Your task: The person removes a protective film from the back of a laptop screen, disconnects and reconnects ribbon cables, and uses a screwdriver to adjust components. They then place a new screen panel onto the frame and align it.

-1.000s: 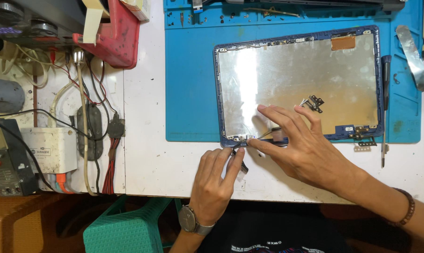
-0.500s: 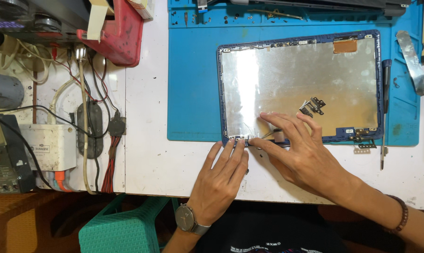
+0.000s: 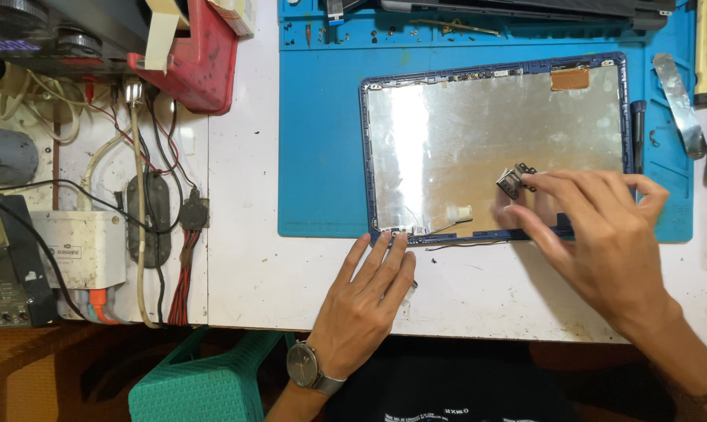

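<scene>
A laptop lid, its shiny foil-lined inside facing up, lies on a blue mat on the white surface. The left hand rests flat and open on the surface, its fingertips touching the lid's near edge by the left corner, where thin wires run along the frame. A watch sits on that wrist. The right hand hovers over the lid's near right part, fingers curled loosely; its forefinger and thumb tips are at a small metal hinge standing on the foil, though I cannot tell whether they pinch it or only touch it. A small white tab lies on the foil between the hands. To the lid's right lie a dark tool and a metal pry blade. At the left of the surface are cables, a white box and a red tray. A green stool stands below the edge.
</scene>
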